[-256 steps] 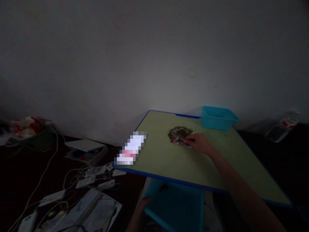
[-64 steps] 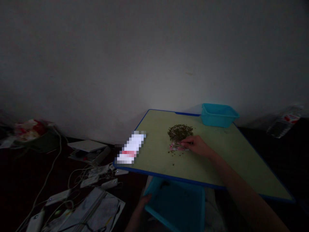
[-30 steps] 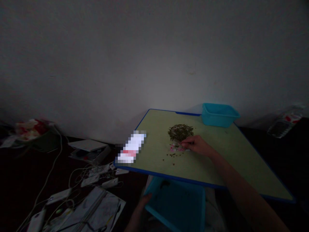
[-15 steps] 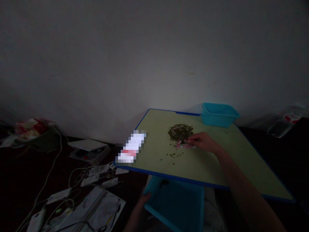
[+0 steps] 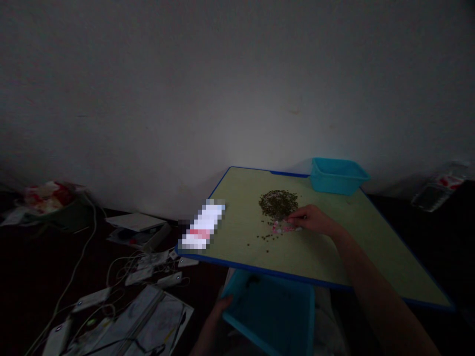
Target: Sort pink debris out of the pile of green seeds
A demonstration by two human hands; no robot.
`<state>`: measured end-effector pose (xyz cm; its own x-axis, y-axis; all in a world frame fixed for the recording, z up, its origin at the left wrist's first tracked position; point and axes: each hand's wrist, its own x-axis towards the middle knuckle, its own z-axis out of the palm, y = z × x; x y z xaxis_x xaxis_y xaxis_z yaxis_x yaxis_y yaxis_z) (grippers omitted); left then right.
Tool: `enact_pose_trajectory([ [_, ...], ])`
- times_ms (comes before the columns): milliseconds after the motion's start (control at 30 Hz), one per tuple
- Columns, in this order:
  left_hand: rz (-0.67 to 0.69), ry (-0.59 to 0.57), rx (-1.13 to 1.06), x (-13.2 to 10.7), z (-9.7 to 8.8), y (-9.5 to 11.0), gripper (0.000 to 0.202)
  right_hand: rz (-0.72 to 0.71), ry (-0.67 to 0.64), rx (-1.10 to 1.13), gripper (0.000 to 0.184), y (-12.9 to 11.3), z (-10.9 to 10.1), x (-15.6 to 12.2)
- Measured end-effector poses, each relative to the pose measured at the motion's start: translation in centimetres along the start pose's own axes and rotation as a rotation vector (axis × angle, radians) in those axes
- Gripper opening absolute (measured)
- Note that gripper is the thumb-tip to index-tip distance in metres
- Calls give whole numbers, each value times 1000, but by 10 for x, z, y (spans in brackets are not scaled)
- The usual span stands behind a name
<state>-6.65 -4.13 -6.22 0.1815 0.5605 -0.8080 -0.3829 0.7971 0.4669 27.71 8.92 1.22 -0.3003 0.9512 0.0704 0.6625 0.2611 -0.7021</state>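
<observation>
A pile of small dark green beans [image 5: 278, 203] lies on a pale green table [image 5: 334, 252] with a blue edge. My right hand [image 5: 313, 219] rests just right of and below the pile, fingers closed on a small pink and white card [image 5: 284, 227] that touches the tabletop. Several loose beans [image 5: 267, 238] are scattered in front of the card. My left hand [image 5: 218, 306] grips the left rim of a blue tub [image 5: 274, 316] held below the table's near edge.
A second blue tub [image 5: 336, 175] stands at the table's far right corner. A blurred-out white object [image 5: 202, 227] lies on the table's left edge. Cables, chargers and papers [image 5: 126, 301] cover the dark floor on the left. A plastic bottle [image 5: 434, 190] lies far right.
My right hand has slid the card back and forth beside the pile, and several beans have been drawn out toward the near edge. The left hand and tub stayed put.
</observation>
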Motion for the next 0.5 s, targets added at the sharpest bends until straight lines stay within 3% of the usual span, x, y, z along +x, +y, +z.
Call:
enact_pose_trajectory([
  [500, -3, 14, 4, 4, -1, -1, 77, 2, -63, -45, 32, -7, -4, -3],
])
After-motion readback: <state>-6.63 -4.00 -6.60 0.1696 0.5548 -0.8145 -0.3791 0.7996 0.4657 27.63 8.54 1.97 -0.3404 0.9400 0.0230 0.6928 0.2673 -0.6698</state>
